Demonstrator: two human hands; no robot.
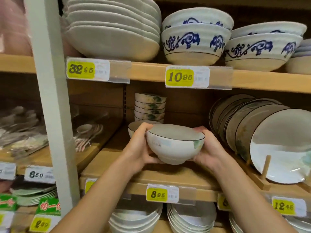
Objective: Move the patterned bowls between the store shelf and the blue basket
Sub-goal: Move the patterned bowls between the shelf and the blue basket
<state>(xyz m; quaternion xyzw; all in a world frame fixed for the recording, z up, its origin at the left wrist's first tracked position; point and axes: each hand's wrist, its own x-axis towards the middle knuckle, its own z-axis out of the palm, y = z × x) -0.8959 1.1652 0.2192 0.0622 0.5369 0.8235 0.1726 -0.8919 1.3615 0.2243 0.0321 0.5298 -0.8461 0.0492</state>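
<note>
A white bowl (pixel 175 145) with a thin dark rim and a green leaf pattern on its right side hangs just above the wooden middle shelf (pixel 151 175). My left hand (pixel 138 148) grips its left side, thumb at the rim. My right hand (pixel 208 148) grips its right side the same way. Just behind it on the shelf stands a second bowl (pixel 134 127) of the same kind. A stack of small green-patterned bowls (pixel 149 107) stands further back. The blue basket is out of view.
Plates (pixel 269 140) lean in a wooden rack to the right of the bowl. The upper shelf holds blue-patterned bowls (pixel 195 42) and stacked grey dishes (pixel 112 29). A white post (pixel 53 98) stands at left, with spoons (pixel 87 132) beyond it. Price tags line the shelf edges.
</note>
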